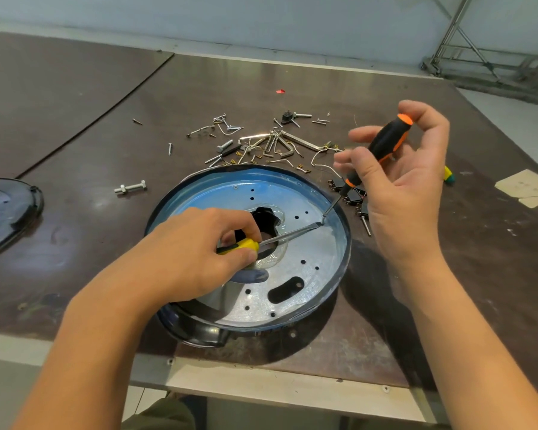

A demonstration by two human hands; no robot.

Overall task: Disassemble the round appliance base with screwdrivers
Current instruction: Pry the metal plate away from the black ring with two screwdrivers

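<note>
The round appliance base (311,274) lies on the table (75,125), under the left hand (193,252), whose curled fingers grip a yellow-handled screwdriver (246,245). Its tip meets that of a black-and-orange screwdriver (382,144), held in the loosely curled fingers of the right hand (407,187). Beyond both hands lie scattered screws and hex keys (261,144).

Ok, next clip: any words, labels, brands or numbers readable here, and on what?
None. No text, brand or number shows on the round base, the yellow-handled screwdriver, the orange-and-black screwdriver or the tan patches.
</note>
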